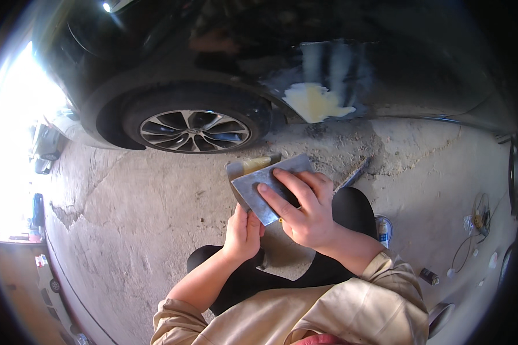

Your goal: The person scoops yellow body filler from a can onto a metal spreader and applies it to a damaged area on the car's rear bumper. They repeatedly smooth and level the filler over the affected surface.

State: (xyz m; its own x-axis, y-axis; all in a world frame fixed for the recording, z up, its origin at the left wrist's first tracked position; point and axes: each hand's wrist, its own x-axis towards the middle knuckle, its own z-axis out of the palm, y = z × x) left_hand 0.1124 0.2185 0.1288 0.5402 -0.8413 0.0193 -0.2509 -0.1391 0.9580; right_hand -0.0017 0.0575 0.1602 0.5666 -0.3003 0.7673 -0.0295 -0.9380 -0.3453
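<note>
My right hand (304,202) holds a flat metal filler spreader (265,185), its fingers spread over the plate's face. Beneath and behind it, my left hand (244,235) grips a second metal spreader (237,167) by its lower end. Pale yellow body filler (257,163) lies on the far part of that second spreader. The two plates overlap; whether they touch cannot be told. In front of me, the dark car's lower side panel (405,82) bears a patch of yellowish filler (317,101) behind the wheel, with dull, sanded-looking paint above it.
A car wheel (195,131) stands left of the filler patch. A long, narrow tool (353,173) lies on the rough concrete floor (155,194) beyond my right knee. To the right are a can (383,230), a dark spray can (429,276) and a coiled cord (481,220).
</note>
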